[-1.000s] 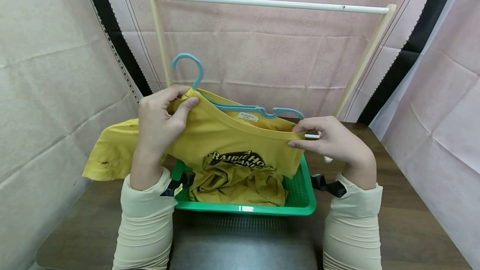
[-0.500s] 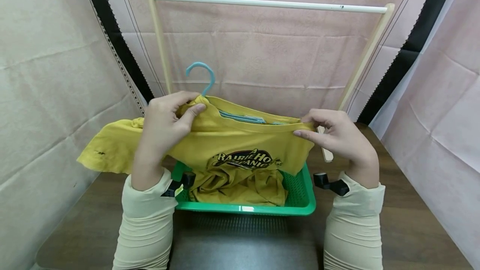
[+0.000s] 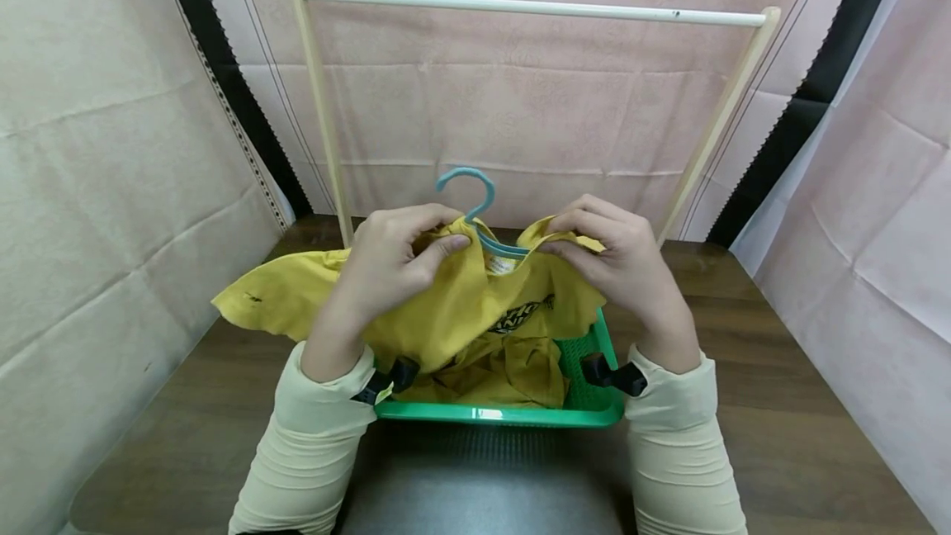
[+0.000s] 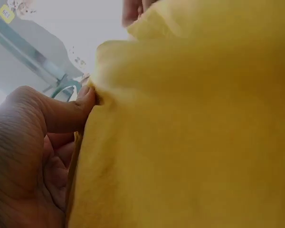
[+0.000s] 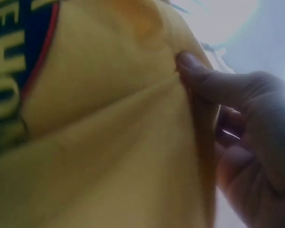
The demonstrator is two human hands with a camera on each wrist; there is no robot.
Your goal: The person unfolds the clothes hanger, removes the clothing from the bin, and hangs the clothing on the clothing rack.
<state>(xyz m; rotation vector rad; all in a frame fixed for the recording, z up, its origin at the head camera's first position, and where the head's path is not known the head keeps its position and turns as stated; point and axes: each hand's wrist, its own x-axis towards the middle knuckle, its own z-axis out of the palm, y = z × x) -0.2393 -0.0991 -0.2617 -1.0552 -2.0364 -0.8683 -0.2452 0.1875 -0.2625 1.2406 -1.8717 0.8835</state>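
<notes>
Yellow knit cloth, soft and creased: in the head view the shirt [image 3: 446,304] hangs from two pinches, the left hand [image 3: 397,262] and the right hand [image 3: 620,250] each gripping the neckline. Between them, a smooth blue plastic hanger [image 3: 507,250] sits inside the collar; its rounded hook [image 3: 488,192] rises just beside the left fingertips, the nearer grip, while its bar slants down toward the right one. One sleeve trails out left of the left grip. The white rail [image 3: 520,6] lies beyond and above both grips; below them, yellow cloth bunches in the green mesh-sided basket [image 3: 490,414].

The left wrist view shows the thumb pressed on the cloth edge, plain fabric spreading right of the pinch.

In the right wrist view, the thumb pinches a fold; a dark, red-edged print lies left of that grip, its letters cut off.
</notes>
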